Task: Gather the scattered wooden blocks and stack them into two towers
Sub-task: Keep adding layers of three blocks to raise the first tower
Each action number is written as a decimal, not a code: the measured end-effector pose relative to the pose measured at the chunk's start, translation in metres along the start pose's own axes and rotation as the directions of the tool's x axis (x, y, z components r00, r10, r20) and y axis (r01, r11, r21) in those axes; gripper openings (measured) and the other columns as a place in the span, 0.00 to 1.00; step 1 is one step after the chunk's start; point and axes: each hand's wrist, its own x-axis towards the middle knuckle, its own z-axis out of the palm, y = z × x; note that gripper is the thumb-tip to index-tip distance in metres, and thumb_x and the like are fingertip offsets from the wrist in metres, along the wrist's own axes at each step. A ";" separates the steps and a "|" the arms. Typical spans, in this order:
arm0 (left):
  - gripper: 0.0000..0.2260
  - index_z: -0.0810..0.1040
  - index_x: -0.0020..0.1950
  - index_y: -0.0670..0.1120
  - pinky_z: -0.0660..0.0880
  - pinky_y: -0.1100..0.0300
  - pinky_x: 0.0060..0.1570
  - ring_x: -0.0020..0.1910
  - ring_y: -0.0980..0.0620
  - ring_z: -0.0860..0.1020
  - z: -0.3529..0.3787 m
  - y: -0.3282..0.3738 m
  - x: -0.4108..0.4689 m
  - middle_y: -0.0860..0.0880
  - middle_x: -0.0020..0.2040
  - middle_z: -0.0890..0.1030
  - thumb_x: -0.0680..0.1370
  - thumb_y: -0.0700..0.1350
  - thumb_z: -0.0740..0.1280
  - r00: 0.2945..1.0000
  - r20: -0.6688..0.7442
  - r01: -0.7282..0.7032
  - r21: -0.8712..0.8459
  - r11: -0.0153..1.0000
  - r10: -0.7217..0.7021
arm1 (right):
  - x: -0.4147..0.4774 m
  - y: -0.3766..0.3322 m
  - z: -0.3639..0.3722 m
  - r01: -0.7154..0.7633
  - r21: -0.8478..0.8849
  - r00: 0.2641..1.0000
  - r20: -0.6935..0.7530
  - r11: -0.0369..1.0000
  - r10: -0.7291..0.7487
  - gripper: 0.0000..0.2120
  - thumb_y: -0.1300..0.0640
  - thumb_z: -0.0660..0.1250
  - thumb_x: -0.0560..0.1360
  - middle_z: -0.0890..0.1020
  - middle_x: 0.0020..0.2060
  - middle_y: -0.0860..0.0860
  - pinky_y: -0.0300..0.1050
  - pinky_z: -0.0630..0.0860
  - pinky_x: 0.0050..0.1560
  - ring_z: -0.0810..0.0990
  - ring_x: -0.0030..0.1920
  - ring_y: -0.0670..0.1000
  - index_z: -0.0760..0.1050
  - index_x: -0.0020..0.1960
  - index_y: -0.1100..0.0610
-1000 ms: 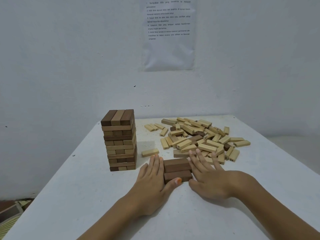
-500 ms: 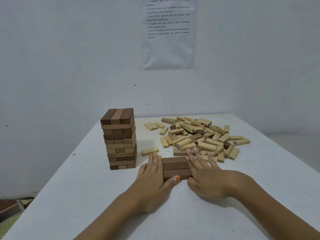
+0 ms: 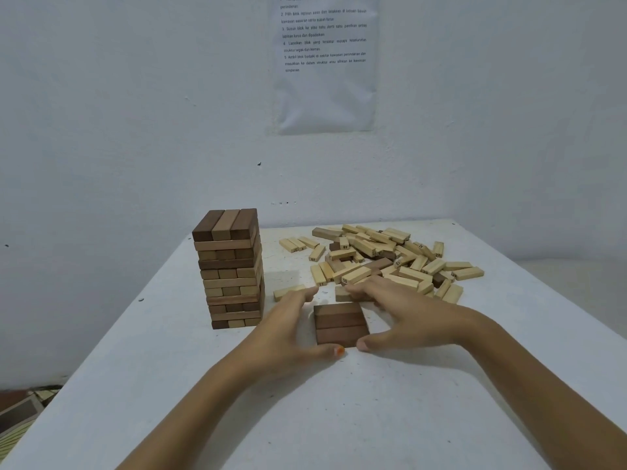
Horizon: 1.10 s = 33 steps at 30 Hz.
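Note:
A tall tower (image 3: 230, 269) of mixed dark and light wooden blocks stands at the left of the white table (image 3: 339, 418). To its right, three dark blocks lie side by side as a flat layer (image 3: 340, 323). My left hand (image 3: 288, 330) is at the layer's left side with straight fingers, its thumb tip at the near edge. My right hand (image 3: 407, 317) is at the right side, thumb tip at the near edge. Its stretched fingers lie on a brown block (image 3: 341, 294) just behind the layer. A heap of scattered light blocks (image 3: 383, 259) lies further back.
A single light block (image 3: 286, 293) lies between the tower and the heap, by my left fingertips. White walls close the table at the back, with a printed sheet (image 3: 324, 62) taped up. The table's left edge drops to a patterned floor (image 3: 20, 412).
Both hands were pressed flat against the sides of the three-block layer. They have now spread away from it, and my right fingers have moved onto the brown block behind.

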 end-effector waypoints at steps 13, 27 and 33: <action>0.31 0.66 0.71 0.52 0.63 0.79 0.52 0.62 0.63 0.68 0.003 -0.015 0.005 0.59 0.64 0.71 0.71 0.52 0.74 0.996 -0.032 -0.084 -0.014 0.996 0.084 | 0.006 0.016 0.003 0.010 0.195 1.000 -0.005 0.981 -0.009 0.37 0.53 0.76 0.70 0.69 0.62 0.34 0.22 0.64 0.59 0.68 0.64 0.33 0.63 0.74 0.48; 0.33 0.74 0.64 0.55 0.71 0.70 0.52 0.57 0.65 0.73 -0.001 -0.008 0.005 0.60 0.56 0.77 0.60 0.60 0.75 0.971 -0.197 -0.160 -0.131 0.978 0.133 | 0.001 0.021 -0.008 0.149 0.316 0.985 -0.133 0.937 -0.112 0.28 0.57 0.79 0.66 0.77 0.60 0.42 0.39 0.70 0.66 0.75 0.61 0.40 0.75 0.64 0.47; 0.27 0.76 0.61 0.56 0.71 0.70 0.52 0.57 0.63 0.75 -0.010 0.010 -0.001 0.59 0.54 0.78 0.64 0.55 0.78 0.925 -0.337 -0.257 -0.221 0.941 0.173 | -0.006 0.014 -0.021 0.260 0.532 0.959 -0.237 0.806 -0.153 0.26 0.56 0.78 0.65 0.78 0.59 0.48 0.49 0.74 0.64 0.78 0.62 0.49 0.77 0.61 0.46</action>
